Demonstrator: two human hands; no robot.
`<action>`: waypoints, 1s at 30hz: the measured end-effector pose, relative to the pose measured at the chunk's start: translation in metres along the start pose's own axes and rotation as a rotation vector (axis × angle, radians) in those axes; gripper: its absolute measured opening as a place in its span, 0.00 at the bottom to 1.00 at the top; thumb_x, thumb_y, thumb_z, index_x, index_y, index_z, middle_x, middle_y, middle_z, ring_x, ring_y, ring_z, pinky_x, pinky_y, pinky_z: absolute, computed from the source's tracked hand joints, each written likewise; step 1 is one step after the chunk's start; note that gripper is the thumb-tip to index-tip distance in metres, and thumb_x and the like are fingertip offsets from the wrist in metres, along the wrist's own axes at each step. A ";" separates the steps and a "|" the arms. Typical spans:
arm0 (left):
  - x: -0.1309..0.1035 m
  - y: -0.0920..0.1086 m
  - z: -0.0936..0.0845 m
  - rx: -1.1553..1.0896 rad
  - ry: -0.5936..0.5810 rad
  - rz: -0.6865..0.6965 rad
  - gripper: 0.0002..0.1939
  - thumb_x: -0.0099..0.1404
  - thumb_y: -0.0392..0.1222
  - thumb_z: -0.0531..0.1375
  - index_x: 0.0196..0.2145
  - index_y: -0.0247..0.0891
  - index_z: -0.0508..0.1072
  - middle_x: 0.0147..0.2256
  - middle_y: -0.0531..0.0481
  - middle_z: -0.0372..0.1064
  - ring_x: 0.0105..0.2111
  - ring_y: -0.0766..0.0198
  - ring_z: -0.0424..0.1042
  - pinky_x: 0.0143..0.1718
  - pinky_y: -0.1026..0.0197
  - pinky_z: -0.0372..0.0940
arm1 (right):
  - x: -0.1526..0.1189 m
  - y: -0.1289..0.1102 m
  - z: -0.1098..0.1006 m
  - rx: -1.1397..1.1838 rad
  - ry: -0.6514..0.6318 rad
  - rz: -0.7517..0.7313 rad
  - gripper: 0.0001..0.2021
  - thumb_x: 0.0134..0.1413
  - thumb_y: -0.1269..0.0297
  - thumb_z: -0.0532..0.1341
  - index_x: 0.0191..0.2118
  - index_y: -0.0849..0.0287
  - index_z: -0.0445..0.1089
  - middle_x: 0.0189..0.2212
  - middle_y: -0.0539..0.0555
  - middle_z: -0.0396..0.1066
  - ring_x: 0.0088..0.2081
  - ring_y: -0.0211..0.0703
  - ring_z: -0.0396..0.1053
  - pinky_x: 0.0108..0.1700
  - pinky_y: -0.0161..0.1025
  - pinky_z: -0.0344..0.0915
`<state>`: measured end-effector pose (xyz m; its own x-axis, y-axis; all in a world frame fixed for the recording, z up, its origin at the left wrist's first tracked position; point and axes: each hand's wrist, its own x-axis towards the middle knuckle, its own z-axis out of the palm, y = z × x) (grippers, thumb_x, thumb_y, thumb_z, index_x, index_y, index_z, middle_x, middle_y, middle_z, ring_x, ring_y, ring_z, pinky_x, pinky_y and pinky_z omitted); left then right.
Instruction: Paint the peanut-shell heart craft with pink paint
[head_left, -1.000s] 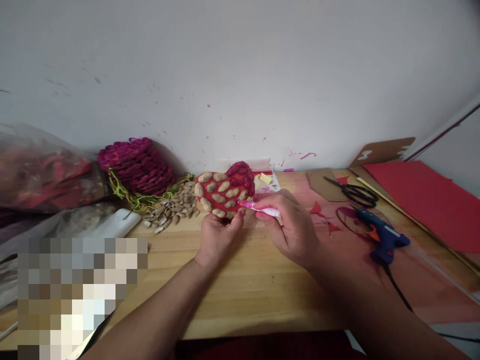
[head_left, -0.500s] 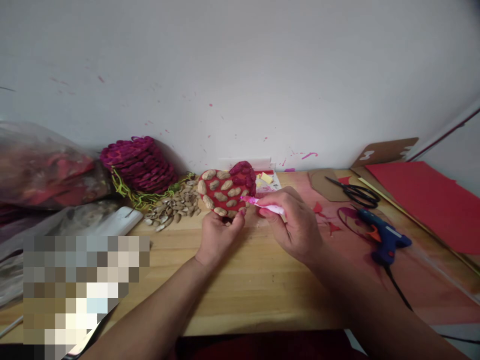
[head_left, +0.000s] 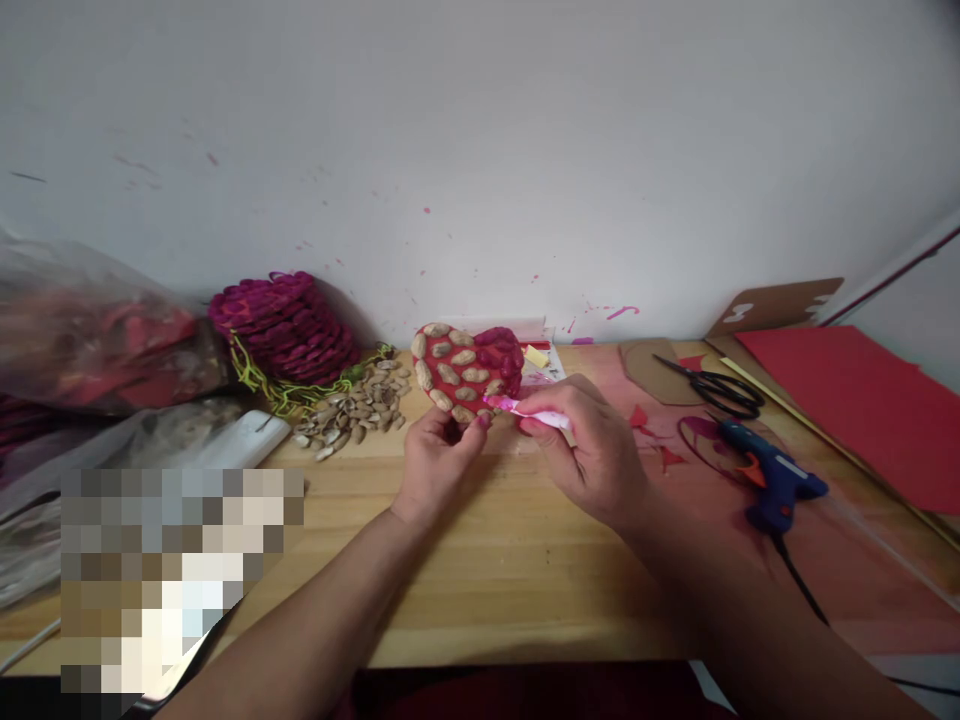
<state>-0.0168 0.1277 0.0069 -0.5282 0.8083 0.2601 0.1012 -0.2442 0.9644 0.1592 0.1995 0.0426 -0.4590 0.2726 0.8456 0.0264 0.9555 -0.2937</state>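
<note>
A red heart-shaped board covered with peanut shells is held up by its lower edge in my left hand, thumb in front and fingers partly hidden behind it. Shells on its upper right lobe are painted magenta; the others are bare tan. My right hand pinches a white marker with a pink-smeared front end. Its tip meets or hovers just over the shells at the board's lower right; I cannot tell which.
Loose peanut shells lie left of the board, beside a magenta shell-covered basket with green strings. Plastic bags fill the left side. On the right are scissors, a blue glue gun with a cord, and red sheets.
The heart-shaped board has turned slightly clockwise and shifted a little right in my left hand. The marker tip now sits nearer the board's lower edge. The view has drifted slightly.
</note>
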 end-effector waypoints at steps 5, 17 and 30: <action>-0.001 0.003 0.001 -0.019 0.008 0.008 0.18 0.53 0.54 0.76 0.27 0.38 0.77 0.23 0.53 0.71 0.23 0.68 0.64 0.26 0.65 0.62 | 0.000 0.002 -0.001 -0.036 -0.001 0.008 0.07 0.70 0.73 0.61 0.48 0.53 0.71 0.38 0.52 0.80 0.42 0.45 0.76 0.42 0.43 0.73; -0.005 0.001 -0.001 -0.182 -0.011 -0.051 0.17 0.54 0.51 0.77 0.30 0.37 0.80 0.24 0.50 0.76 0.24 0.65 0.71 0.28 0.63 0.68 | 0.001 -0.001 -0.001 0.021 -0.004 0.023 0.09 0.69 0.73 0.61 0.49 0.52 0.73 0.40 0.52 0.81 0.44 0.46 0.78 0.45 0.43 0.74; -0.005 0.000 0.001 -0.265 0.003 -0.140 0.21 0.55 0.56 0.76 0.30 0.33 0.83 0.31 0.41 0.83 0.24 0.64 0.74 0.28 0.61 0.73 | 0.002 0.000 -0.005 -0.039 0.036 0.030 0.08 0.69 0.73 0.61 0.48 0.52 0.73 0.39 0.52 0.80 0.42 0.46 0.77 0.43 0.43 0.75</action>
<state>-0.0134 0.1247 0.0055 -0.5245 0.8422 0.1248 -0.1958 -0.2620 0.9450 0.1628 0.2007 0.0465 -0.4249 0.3041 0.8526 0.0747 0.9505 -0.3017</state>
